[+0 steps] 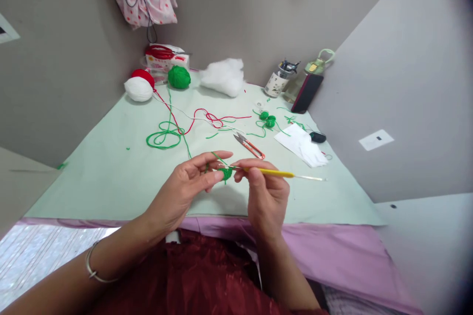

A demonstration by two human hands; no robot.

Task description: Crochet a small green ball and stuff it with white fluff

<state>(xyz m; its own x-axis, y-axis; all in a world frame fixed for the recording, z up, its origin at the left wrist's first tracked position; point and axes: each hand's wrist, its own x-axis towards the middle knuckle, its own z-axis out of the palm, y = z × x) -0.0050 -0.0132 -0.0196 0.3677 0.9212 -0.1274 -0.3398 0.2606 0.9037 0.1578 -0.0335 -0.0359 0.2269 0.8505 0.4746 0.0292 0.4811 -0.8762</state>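
Note:
Between the thumb and fingers of my left hand (194, 173) is a small green crochet piece (226, 173). A strand of green yarn (219, 158) runs over the raised index finger of that hand. My right hand (268, 192) grips a crochet hook (275, 173) by its yellow handle, pen-fashion. The hook's metal tip meets the top of the crochet piece; whether yarn is caught on it is too small to tell. From my left hand the green yarn trails to loose loops (164, 139) and a green yarn ball (179, 77) at the back.
Orange-handled thread snips (249, 146) lie just beyond my hands. White stuffing (223, 77), white yarn (139, 88) and red yarn (148, 77) sit at the back. On the right are small green crocheted balls (270, 121), white paper (301, 144), a phone (307, 93) and a pen jar (276, 83).

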